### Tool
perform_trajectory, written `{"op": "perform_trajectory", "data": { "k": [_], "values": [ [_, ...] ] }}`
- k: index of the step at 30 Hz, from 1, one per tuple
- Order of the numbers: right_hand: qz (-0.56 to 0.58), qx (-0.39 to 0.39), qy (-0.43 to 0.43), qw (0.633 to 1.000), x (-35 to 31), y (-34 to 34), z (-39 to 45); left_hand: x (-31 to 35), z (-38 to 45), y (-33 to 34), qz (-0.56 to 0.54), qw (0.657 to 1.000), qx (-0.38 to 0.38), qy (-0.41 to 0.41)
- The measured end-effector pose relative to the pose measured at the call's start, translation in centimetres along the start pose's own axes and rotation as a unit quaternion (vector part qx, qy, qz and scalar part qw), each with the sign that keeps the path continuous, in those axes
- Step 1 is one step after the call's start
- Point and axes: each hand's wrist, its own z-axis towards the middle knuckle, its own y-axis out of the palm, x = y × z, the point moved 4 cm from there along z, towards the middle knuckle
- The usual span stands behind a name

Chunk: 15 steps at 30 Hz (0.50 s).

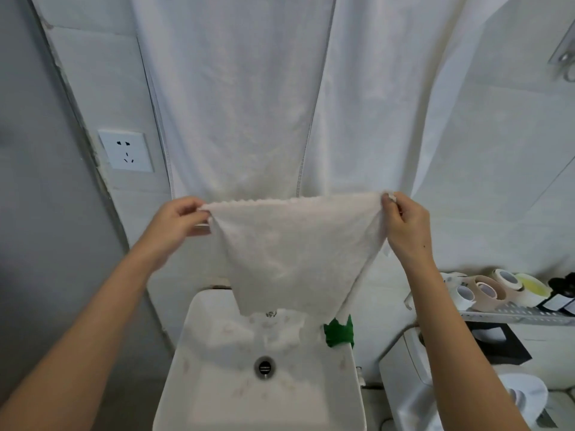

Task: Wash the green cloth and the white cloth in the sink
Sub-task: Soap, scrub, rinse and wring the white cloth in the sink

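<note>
The white cloth [292, 247] hangs spread out above the white sink [193, 362]. My left hand [179, 220] pinches its upper left corner, and my right hand [404, 225] pinches its upper right corner. The cloth's lower edge hangs just over the back of the basin, hiding most of the tap [271, 313]. The green cloth [338, 332] lies draped over the sink's back right rim, partly hidden behind the white cloth. The drain [264, 367] sits in the middle of the basin.
A large white towel [236, 104] hangs on the wall behind. A wall socket [126, 150] is at the left. At the right, a metal shelf [516, 314] carries tape rolls [487, 290] and dark bottles [561, 293]. A white appliance [407, 368] stands below it.
</note>
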Motion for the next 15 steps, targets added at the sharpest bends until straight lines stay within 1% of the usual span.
{"op": "perform_trajectory", "data": {
  "k": [3,5,8,12,15],
  "values": [
    [-0.038,-0.005,-0.004,0.999,0.9,-0.3,-0.1,2.3,0.2,-0.9,-0.011,1.0,0.014,-0.014],
    [-0.031,-0.002,0.003,1.0,1.2,-0.1,-0.2,2.9,0.4,-0.9,-0.016,0.999,0.02,-0.03],
    [0.011,-0.012,0.033,0.999,1.1,0.4,-0.3,3.1,0.9,-0.9,-0.021,0.998,0.035,-0.053],
    [0.082,-0.054,0.066,0.993,0.6,0.8,-0.5,2.0,1.0,-1.2,0.008,0.995,0.04,-0.091],
    [0.129,-0.07,0.11,0.983,0.9,1.2,-0.6,1.1,0.7,-1.1,-0.011,0.993,0.059,-0.1]
  ]
}}
